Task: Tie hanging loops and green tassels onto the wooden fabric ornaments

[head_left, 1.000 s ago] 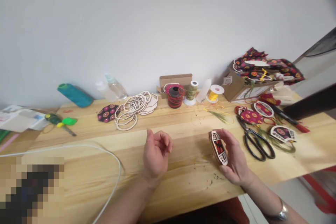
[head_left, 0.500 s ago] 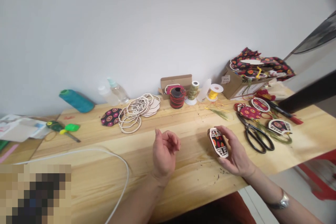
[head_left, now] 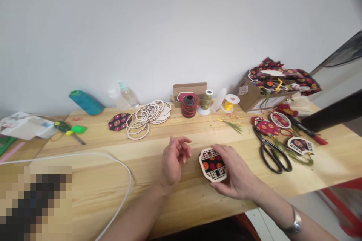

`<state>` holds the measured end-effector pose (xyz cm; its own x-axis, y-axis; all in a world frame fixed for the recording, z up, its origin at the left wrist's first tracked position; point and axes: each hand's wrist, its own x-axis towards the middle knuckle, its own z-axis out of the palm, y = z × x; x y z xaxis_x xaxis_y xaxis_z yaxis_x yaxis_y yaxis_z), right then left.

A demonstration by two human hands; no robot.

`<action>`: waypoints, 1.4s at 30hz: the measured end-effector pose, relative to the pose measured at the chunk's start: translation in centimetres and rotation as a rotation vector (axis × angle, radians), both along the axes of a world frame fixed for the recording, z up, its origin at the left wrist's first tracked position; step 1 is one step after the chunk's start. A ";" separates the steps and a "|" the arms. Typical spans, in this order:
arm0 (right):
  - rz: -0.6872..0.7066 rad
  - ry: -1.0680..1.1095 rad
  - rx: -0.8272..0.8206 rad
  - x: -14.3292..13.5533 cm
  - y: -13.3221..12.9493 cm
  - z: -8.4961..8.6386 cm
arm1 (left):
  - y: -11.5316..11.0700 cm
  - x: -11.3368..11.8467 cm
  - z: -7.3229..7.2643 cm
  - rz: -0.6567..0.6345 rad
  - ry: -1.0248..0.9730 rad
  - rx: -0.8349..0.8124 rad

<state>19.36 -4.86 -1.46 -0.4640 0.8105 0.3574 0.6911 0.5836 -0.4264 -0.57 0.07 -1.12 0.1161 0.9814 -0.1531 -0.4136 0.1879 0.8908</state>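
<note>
A wooden lattice-framed piece [head_left: 212,165] with dark floral fabric is gripped along its right side by my right hand [head_left: 236,171], fingers on top and thumb below. Its patterned face is turned up toward me. To its left, my left hand [head_left: 173,163] is raised over the table with fingers loosely curled and apart, holding nothing. A gap separates this hand from the piece. Behind the hands lie several thin wooden frames [head_left: 138,131] beside an octagonal fabric piece [head_left: 118,121]. Black-handled scissors [head_left: 274,156] lie to the right of my right hand.
Along the wall stand a teal thread cone [head_left: 86,102], clear bottles [head_left: 128,96], red cord [head_left: 189,106] and a yellow spool [head_left: 230,103]. A carton [head_left: 254,96] holds fabric. Tasselled ornaments [head_left: 299,145] lie right; a white cable [head_left: 124,196] curves left; a screwdriver [head_left: 76,137] lies beyond it.
My right hand has moved left with the framed piece, closer to my left hand, and its face is turned more toward me. My left hand has shifted slightly left.
</note>
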 end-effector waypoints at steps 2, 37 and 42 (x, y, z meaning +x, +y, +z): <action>0.018 -0.005 0.028 -0.7 0.3 1.0 | -0.2 0.0 0.1 -0.013 0.024 0.054; -0.083 -0.151 -0.058 -2.7 3.2 1.2 | -0.3 -0.1 -0.9 -0.074 0.340 0.331; -0.234 -0.085 0.023 -1.3 3.6 0.9 | -0.3 -0.3 -1.2 -0.052 0.668 0.509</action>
